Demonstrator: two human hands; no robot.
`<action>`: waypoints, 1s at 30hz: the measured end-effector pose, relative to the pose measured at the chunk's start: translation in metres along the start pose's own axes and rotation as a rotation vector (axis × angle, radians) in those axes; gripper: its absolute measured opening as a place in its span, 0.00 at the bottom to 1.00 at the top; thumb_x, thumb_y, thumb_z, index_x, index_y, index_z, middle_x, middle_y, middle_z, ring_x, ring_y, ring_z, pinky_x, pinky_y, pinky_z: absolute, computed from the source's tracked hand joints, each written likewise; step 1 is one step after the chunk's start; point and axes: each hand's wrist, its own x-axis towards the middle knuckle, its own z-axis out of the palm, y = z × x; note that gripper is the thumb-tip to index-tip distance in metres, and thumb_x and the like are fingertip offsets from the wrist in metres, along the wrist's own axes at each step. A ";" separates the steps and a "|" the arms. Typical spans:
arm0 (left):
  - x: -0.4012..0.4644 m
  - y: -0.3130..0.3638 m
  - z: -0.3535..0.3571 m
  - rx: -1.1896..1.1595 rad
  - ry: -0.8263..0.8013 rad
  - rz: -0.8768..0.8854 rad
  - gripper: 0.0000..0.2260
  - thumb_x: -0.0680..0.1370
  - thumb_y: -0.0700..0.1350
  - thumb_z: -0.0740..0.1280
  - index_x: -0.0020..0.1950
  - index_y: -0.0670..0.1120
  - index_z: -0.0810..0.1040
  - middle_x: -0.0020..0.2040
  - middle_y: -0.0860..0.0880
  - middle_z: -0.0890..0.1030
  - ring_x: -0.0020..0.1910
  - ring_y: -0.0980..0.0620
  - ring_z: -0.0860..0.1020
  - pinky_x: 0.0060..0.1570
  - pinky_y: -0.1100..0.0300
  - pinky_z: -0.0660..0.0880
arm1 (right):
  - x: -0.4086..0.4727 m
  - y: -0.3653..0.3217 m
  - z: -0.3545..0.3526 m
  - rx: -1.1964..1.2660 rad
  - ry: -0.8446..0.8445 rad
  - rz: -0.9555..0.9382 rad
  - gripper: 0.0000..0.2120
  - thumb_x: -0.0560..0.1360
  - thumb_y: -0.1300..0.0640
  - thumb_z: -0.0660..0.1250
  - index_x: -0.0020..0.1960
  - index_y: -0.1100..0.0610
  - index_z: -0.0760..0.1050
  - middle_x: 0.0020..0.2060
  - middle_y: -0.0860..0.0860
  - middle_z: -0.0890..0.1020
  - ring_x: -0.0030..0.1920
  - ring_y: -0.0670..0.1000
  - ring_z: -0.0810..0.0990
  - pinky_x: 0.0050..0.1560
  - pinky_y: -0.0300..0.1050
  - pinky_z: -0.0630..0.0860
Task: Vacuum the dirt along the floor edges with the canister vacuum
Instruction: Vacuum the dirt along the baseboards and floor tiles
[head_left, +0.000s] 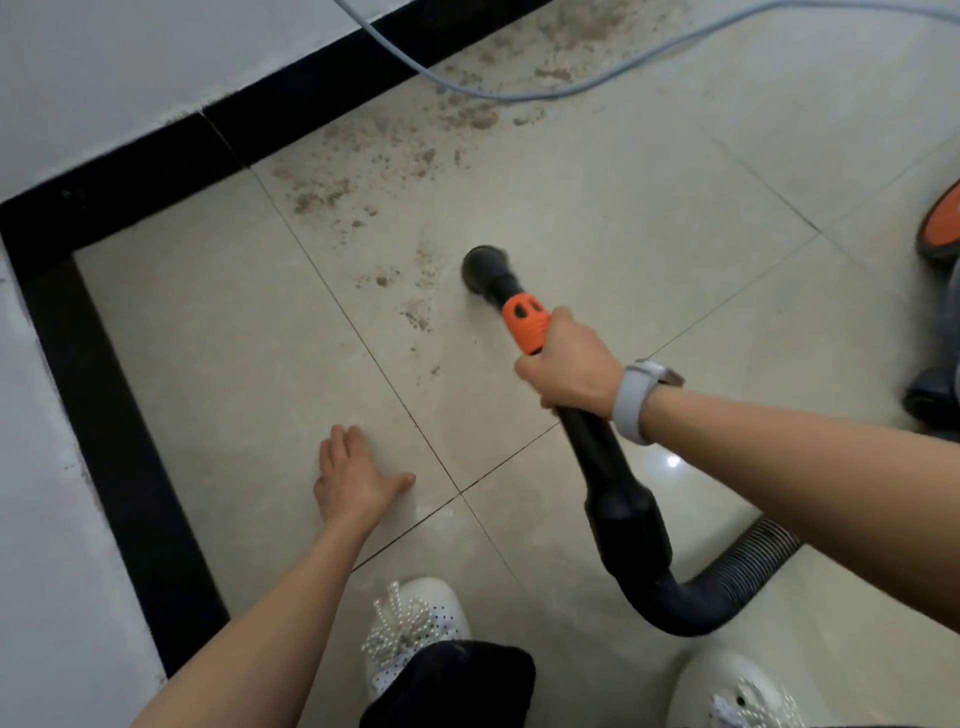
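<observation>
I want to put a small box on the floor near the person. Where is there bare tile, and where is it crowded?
Bare tile lies between the left hand, the black skirting and the corner. More lies between the nozzle and the canister. Dirt crowds the strip along the far wall, where a cable crosses. The hose and shoes fill the near floor.

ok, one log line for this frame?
step: vacuuming edge dirt | right hand: grips wand | nozzle: on tile beside dirt | left hand: flat on floor | dirt remaining: yes

Single head-worn view looking steeply down, close over the tiled floor (218, 364), probably crouched
</observation>
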 end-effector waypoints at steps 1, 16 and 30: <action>0.000 0.000 -0.002 -0.001 -0.016 0.001 0.42 0.70 0.55 0.73 0.76 0.44 0.55 0.78 0.47 0.50 0.76 0.46 0.50 0.70 0.47 0.60 | -0.005 -0.008 0.013 -0.067 -0.068 -0.051 0.12 0.73 0.60 0.62 0.51 0.59 0.60 0.49 0.60 0.79 0.45 0.63 0.81 0.41 0.50 0.76; -0.004 -0.023 -0.018 -0.369 0.198 -0.125 0.22 0.78 0.46 0.66 0.70 0.40 0.69 0.72 0.41 0.64 0.70 0.41 0.62 0.67 0.50 0.61 | -0.072 0.012 0.058 -0.331 -0.283 -0.207 0.11 0.74 0.57 0.61 0.49 0.55 0.58 0.40 0.52 0.71 0.43 0.60 0.75 0.39 0.45 0.66; -0.035 0.037 -0.026 -0.760 0.080 0.141 0.18 0.80 0.46 0.62 0.70 0.45 0.69 0.66 0.47 0.69 0.63 0.51 0.72 0.65 0.55 0.68 | -0.057 0.019 0.053 -0.354 -0.262 -0.136 0.11 0.74 0.56 0.61 0.50 0.56 0.59 0.45 0.57 0.77 0.42 0.59 0.75 0.40 0.45 0.69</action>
